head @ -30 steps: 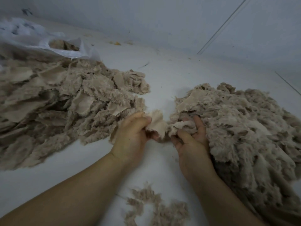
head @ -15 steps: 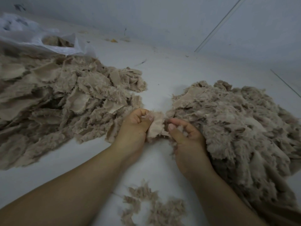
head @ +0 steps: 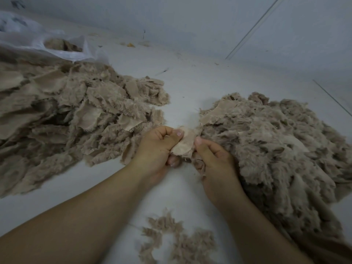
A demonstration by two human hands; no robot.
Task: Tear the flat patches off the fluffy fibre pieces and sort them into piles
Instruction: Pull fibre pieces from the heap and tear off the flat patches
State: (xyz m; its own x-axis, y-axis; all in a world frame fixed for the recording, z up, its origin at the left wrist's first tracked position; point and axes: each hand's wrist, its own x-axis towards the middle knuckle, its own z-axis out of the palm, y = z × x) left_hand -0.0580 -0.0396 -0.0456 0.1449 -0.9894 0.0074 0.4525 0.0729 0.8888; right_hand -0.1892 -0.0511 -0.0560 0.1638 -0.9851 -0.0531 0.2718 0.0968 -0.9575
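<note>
we pinch a flat beige patch (head: pixel 183 144) between our left hand (head: pixel 155 149) and right hand (head: pixel 213 159), thumbs and curled fingers clamped on it. it sits over the white floor (head: pixel 190 86), between the left pile (head: pixel 76 119) and the fluffy right pile (head: pixel 276 145).

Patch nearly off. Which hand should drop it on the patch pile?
Left, probably. The left hand pinches the flat patch and sits beside the left pile showing flat pieces; the right hand is against the fluffy pile.
</note>
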